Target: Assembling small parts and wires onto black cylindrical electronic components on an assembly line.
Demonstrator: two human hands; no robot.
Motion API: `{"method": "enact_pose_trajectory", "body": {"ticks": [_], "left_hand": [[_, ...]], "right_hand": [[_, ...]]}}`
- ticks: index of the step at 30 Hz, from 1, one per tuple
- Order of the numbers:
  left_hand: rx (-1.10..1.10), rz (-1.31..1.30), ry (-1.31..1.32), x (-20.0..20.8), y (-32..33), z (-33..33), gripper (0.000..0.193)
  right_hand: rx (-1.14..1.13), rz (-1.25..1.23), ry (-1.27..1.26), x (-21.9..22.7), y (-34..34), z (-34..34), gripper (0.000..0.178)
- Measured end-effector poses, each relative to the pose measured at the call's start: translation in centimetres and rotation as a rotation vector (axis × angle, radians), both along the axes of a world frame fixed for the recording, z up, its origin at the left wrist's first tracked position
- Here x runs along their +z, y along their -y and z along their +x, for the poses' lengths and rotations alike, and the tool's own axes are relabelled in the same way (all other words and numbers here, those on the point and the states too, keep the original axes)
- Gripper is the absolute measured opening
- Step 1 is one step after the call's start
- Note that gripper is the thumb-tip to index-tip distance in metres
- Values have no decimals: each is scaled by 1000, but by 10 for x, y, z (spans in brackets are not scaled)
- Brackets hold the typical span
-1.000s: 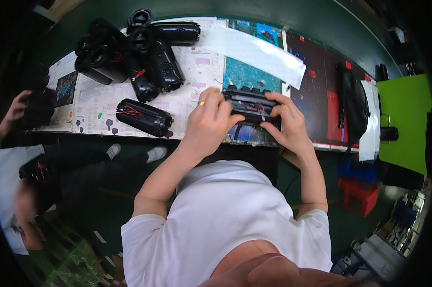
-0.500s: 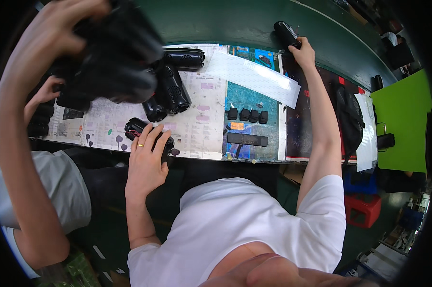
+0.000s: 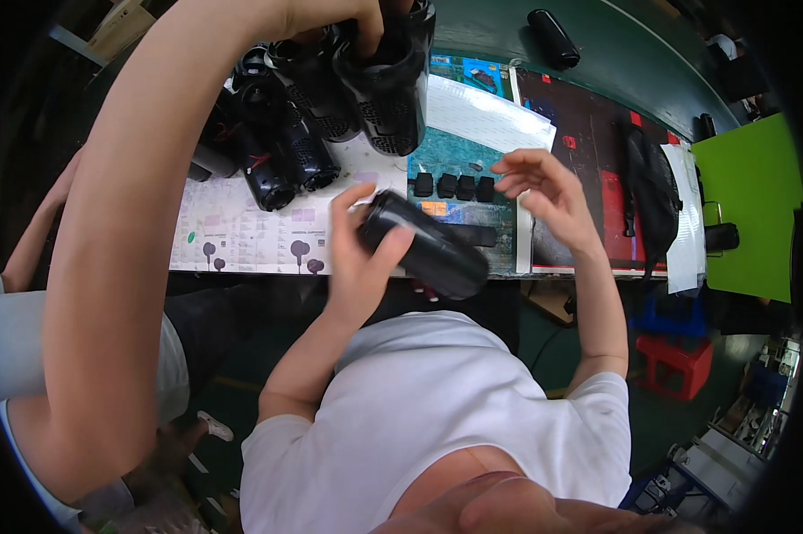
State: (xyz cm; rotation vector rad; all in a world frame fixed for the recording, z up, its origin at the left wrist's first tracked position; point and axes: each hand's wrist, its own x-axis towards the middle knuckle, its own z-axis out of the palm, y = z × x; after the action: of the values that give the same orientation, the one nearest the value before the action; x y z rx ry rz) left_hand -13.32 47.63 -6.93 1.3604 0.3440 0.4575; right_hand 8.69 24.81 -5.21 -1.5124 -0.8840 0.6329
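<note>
My left hand [image 3: 359, 271] grips one end of a black cylindrical housing [image 3: 437, 249], held tilted above the table's front edge near my body. Off to the right, my right hand [image 3: 552, 200] is raised with its fingers apart and nothing in them. Closest to its fingertips is a row of small black blocks [image 3: 455, 186] on the blue-green mat [image 3: 486, 165]. A flat black bar [image 3: 472, 234] lies behind the held housing, partly covered by it. Another black cylinder [image 3: 553, 38] lies on the green surface at the far right.
From the left reaches a co-worker's arm [image 3: 121, 205], its hand among large black housings [image 3: 383, 93]. More black cylinders [image 3: 268, 182] lie on the printed paper [image 3: 241, 236]. A white sheet [image 3: 486, 116], a black bag [image 3: 646, 205] and a red stool [image 3: 673, 365] are farther right.
My left hand has lifted the housing from the table and brought it right. My right hand has let go of the far cylinder and come back. The co-worker's arm has swung right with black housings.
</note>
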Motion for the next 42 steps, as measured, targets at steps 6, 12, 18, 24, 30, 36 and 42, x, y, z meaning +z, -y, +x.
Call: {"method": "enact_pose_trajectory", "body": {"ticks": [6,12,18,24,30,36,42], "left_hand": [[-45,-143,-260,-21,17,42,65],[-35,994,-348,-22,-3,39,76],[-54,1013,-372,-14,-2,42,64],[-141,983,-424,-12,-8,53,64],[-183,878,-429,-16,-12,53,67],[-112,1252,-407,18,-15,62,66],[-346,1260,88,51,29,131,47]], "right_hand": [[43,-103,629,-13,-3,-28,81],[32,-102,612,-22,-8,-19,74],[129,-285,628,0,-9,1,66],[-398,-291,1137,-43,-19,76,61],[-475,-483,468,-57,8,94,63],[-78,-711,255,-5,89,139,61],[46,-586,490,-12,56,152,61]]}}
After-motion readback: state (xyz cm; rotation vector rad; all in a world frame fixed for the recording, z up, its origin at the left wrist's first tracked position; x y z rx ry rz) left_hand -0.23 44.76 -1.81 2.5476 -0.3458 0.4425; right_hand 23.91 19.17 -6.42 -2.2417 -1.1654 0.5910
